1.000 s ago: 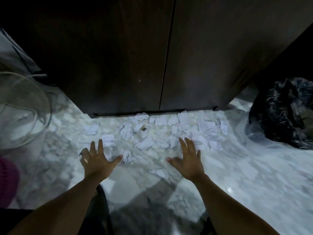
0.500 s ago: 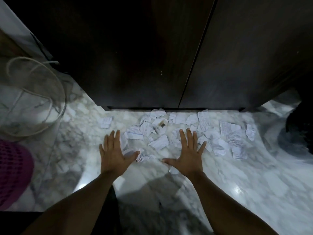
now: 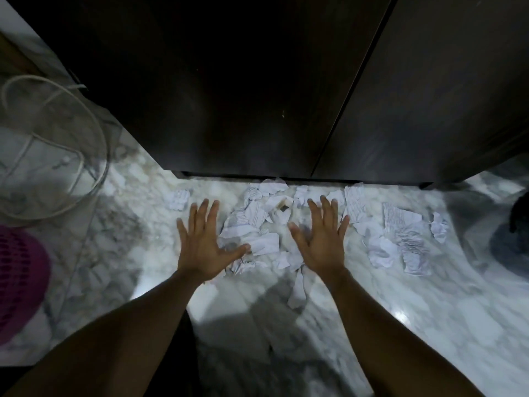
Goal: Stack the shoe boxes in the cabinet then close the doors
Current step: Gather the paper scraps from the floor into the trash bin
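Note:
A dark wooden cabinet fills the top of the view, with its left door (image 3: 229, 96) and right door (image 3: 429, 104) both closed and a thin seam between them. No shoe box is in sight. My left hand (image 3: 204, 245) and my right hand (image 3: 322, 242) are stretched out palm down with fingers spread and straight, above the marble floor just short of the cabinet's bottom edge. Neither hand holds anything.
Several crumpled and torn sheets of lined paper (image 3: 257, 224) lie on the white marble floor (image 3: 429, 310) in front of the cabinet. A clear wire-rimmed basket (image 3: 57, 156) stands at the left, a magenta perforated basket (image 3: 20, 282) below it, a black bag (image 3: 519, 216) at the right edge.
The view has shifted left and closer to the cabinet. Both hands have moved forward over the paper scraps, still open and spread.

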Demonstrator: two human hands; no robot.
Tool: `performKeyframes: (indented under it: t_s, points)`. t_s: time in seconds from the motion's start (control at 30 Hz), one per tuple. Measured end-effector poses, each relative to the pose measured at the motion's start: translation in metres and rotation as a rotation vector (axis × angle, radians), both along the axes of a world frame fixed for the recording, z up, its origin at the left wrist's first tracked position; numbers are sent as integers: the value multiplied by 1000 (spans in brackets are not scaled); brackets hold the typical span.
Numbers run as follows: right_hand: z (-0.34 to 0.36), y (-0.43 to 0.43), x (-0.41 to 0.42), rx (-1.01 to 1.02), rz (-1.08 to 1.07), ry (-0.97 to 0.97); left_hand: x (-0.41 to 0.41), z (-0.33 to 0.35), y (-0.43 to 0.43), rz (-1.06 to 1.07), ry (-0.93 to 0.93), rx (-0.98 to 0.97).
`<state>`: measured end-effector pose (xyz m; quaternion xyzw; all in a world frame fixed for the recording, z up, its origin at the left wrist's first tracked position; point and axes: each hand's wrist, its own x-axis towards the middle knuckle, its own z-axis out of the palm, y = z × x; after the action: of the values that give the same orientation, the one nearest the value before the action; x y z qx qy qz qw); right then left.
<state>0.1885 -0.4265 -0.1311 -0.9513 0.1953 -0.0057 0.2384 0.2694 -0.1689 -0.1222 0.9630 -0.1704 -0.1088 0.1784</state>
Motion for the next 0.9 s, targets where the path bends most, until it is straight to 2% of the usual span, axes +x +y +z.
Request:
performKeyframes:
  t_s: [0.07,0.17,0.3,0.37,0.5,0.6,0.7,0.77,0.83,0.9]
  points:
    - [6,-9,27,2,-18,110,19,8,-21,-160,-11,50]
    - [10,-14,54,49,64,205,39,14,-60,-324,45,107]
    - [10,-10,66,1,178,336,61,16,-90,-366,213,235]
    - [11,-10,64,-41,227,363,63,18,-89,-390,228,288]
    - [10,-2,32,-101,309,334,41,28,-72,-455,206,278]
    - [13,8,-7,-69,347,268,17,29,-57,-488,186,257]
    - [19,19,-39,-8,356,109,0,30,-39,-501,112,173]
    - [23,18,-54,22,284,10,-7,34,-23,-467,40,120]
    - [26,6,-69,33,252,16,-11,35,-2,-435,30,140]
    - [25,-8,-87,-12,332,81,-14,34,25,-466,94,244]
